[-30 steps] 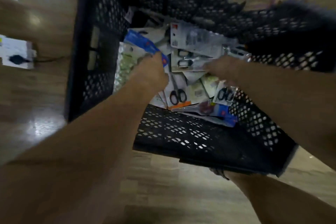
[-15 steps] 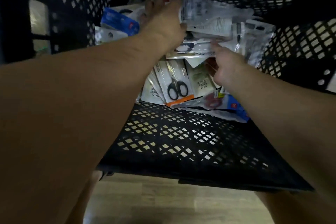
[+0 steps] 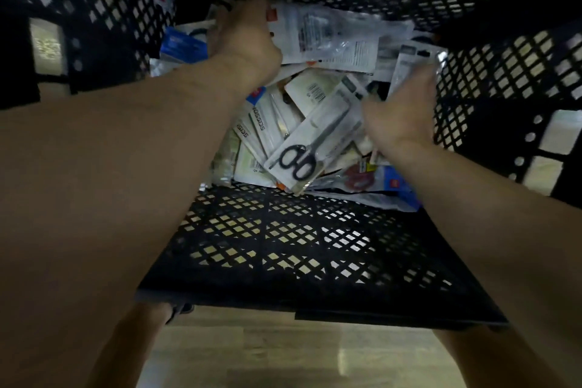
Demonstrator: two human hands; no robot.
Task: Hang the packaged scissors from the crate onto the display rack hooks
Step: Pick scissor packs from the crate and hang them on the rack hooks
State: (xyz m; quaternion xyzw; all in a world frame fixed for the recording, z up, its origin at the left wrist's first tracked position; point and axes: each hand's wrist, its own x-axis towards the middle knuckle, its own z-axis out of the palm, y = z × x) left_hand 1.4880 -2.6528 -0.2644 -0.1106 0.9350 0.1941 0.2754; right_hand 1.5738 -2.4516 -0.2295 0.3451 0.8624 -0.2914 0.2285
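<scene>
Both hands are down in the black mesh crate (image 3: 283, 246), where the packaged scissors (image 3: 302, 151) lie heaped. The left hand (image 3: 245, 38) rests on a white pack (image 3: 330, 38), probably parting the pile; the right hand (image 3: 400, 110) is blurred, and I cannot tell whether either hand's fingers (image 3: 417, 80) grip anything

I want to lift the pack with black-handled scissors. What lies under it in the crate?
Under that pack, white packs printed SCISSORS show at its left and a blue pack with red handles at its right. Anything deeper is covered.
</scene>
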